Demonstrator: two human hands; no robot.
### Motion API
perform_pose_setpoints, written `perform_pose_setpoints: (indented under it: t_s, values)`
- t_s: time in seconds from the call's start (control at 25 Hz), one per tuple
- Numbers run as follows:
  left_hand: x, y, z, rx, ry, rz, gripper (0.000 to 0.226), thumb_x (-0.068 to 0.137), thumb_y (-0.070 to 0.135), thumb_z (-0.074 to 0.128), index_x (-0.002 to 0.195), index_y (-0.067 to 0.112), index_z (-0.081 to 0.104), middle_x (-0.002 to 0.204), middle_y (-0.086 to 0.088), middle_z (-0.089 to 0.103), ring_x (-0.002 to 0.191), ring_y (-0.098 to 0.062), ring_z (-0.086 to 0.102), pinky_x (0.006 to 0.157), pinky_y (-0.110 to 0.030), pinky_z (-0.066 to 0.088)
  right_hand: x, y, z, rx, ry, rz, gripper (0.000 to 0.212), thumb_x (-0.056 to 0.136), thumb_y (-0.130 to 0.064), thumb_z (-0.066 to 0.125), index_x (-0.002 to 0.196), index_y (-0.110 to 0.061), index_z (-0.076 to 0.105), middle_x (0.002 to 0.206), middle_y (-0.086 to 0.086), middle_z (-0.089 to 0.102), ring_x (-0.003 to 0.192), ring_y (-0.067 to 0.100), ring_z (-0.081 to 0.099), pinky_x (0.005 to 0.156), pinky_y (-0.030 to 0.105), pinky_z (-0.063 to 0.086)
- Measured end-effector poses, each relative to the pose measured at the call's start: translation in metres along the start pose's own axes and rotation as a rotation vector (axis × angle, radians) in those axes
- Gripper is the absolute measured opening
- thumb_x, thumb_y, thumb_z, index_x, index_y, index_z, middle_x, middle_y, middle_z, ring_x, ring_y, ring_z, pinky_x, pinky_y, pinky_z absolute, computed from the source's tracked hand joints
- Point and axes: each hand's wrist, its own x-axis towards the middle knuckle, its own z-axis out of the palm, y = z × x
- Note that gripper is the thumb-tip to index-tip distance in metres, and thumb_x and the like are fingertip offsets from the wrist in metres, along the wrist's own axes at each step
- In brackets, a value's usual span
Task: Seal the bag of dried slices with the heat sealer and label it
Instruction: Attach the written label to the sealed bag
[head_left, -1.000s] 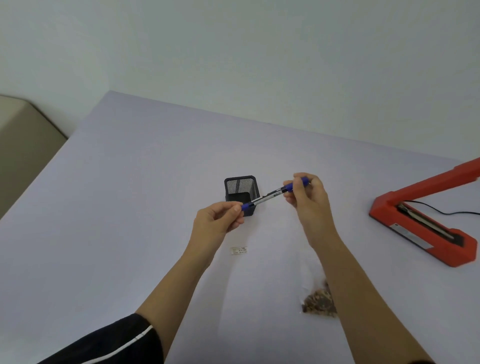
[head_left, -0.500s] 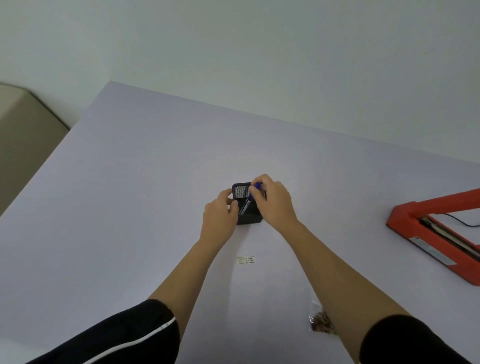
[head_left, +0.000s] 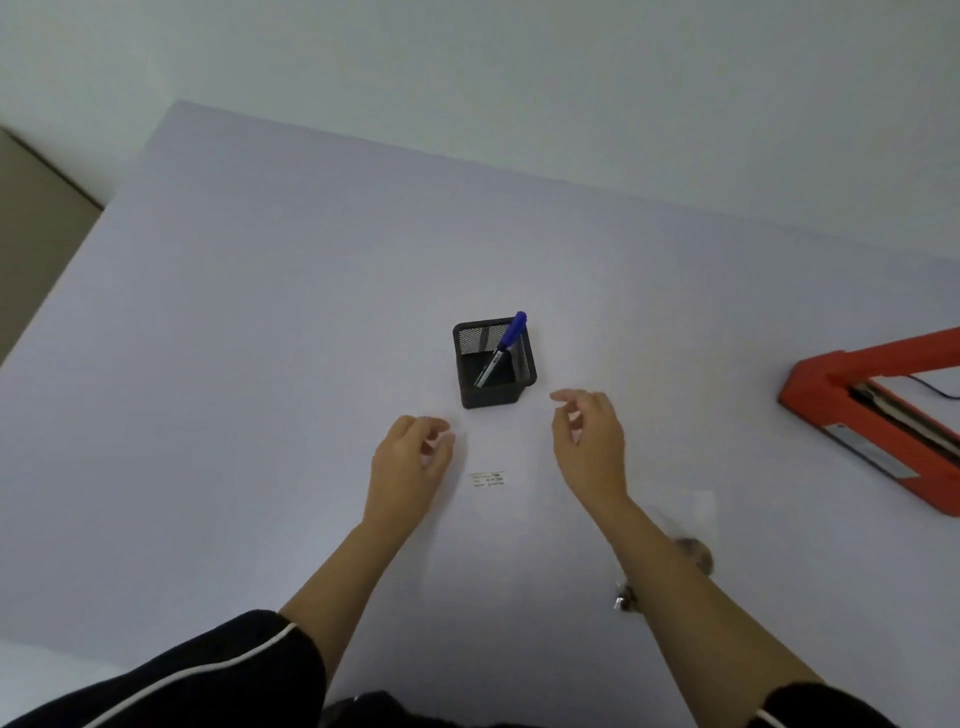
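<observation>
The clear bag of dried slices (head_left: 695, 552), near right, is mostly hidden behind the right forearm, the red heat sealer (head_left: 841, 395) is cut off at the right edge, and the writing on the label (head_left: 488, 479) is unreadable. The left hand (head_left: 410, 457) and right hand (head_left: 589, 447) hover either side of the label, fingers loosely curled and empty, just short of a mesh holder (head_left: 491, 395) with a blue pen (head_left: 506, 345) in it. The pale lilac table (head_left: 260, 364) meets a plain white wall (head_left: 519, 78).

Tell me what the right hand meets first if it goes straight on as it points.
Probably the black mesh pen holder, near its right corner. Depth is unclear, so the right hand might just pass it.
</observation>
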Motion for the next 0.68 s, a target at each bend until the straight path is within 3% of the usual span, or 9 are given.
perform_pose_setpoints:
  t_s: [0.08, 0.16, 0.28, 0.44, 0.56, 0.68]
  values:
    - [-0.017, -0.019, 0.015, 0.138, -0.173, 0.126, 0.027, 0.088, 0.028, 0.061, 0.108, 0.011, 0.067, 0.098, -0.006, 0.06, 0.081, -0.019, 0.059, 0.072, -0.029, 0.052, -0.025, 0.016, 0.012, -0.078, -0.316, -0.061, 0.028, 0.09, -0.016, 0.057, 0.117, -0.017, 0.061, 0.107, 0.0, 0.047, 0.084, 0.009, 0.052, 0.081, 0.023, 0.048]
    - [-0.025, -0.029, 0.027, 0.253, -0.204, 0.258, 0.032, 0.086, 0.036, 0.058, 0.106, 0.013, 0.069, 0.093, -0.006, 0.061, 0.079, -0.022, 0.06, 0.066, -0.031, 0.052, -0.037, 0.025, 0.02, -0.205, -0.451, -0.143, 0.038, 0.087, -0.024, 0.061, 0.125, -0.019, 0.057, 0.111, 0.001, 0.046, 0.093, 0.012, 0.05, 0.086, 0.023, 0.044]
    - [-0.026, -0.027, 0.033, 0.267, -0.179, 0.301, 0.022, 0.082, 0.025, 0.068, 0.098, 0.011, 0.07, 0.091, -0.008, 0.062, 0.077, -0.024, 0.06, 0.061, -0.032, 0.052, -0.041, 0.026, 0.023, -0.253, -0.385, -0.209, 0.032, 0.084, -0.025, 0.065, 0.115, -0.018, 0.064, 0.109, 0.002, 0.051, 0.095, 0.014, 0.052, 0.083, 0.021, 0.043]
    - [-0.024, -0.014, 0.03, 0.086, -0.212, 0.118, 0.011, 0.083, 0.014, 0.067, 0.092, 0.007, 0.068, 0.089, -0.005, 0.062, 0.077, -0.017, 0.056, 0.071, -0.027, 0.048, -0.045, 0.02, 0.025, -0.214, -0.382, -0.198, 0.014, 0.084, -0.016, 0.066, 0.097, -0.013, 0.069, 0.101, 0.002, 0.057, 0.093, 0.015, 0.054, 0.085, 0.025, 0.047]
    - [-0.025, 0.0, 0.017, -0.117, -0.275, -0.084, 0.004, 0.087, 0.016, 0.063, 0.085, 0.012, 0.064, 0.077, -0.001, 0.065, 0.068, -0.012, 0.057, 0.067, -0.019, 0.046, -0.051, 0.006, 0.018, 0.033, -0.374, 0.015, 0.004, 0.085, -0.014, 0.065, 0.087, -0.016, 0.066, 0.092, -0.003, 0.065, 0.091, 0.01, 0.06, 0.085, 0.026, 0.05]
    - [-0.03, 0.018, -0.005, -0.298, -0.294, -0.146, 0.005, 0.087, 0.02, 0.064, 0.087, 0.015, 0.065, 0.077, -0.002, 0.07, 0.071, -0.012, 0.066, 0.071, -0.022, 0.052, -0.061, -0.015, 0.005, 0.297, -0.291, 0.195, 0.004, 0.084, -0.016, 0.067, 0.084, -0.019, 0.066, 0.089, -0.005, 0.07, 0.089, 0.008, 0.065, 0.08, 0.023, 0.052]
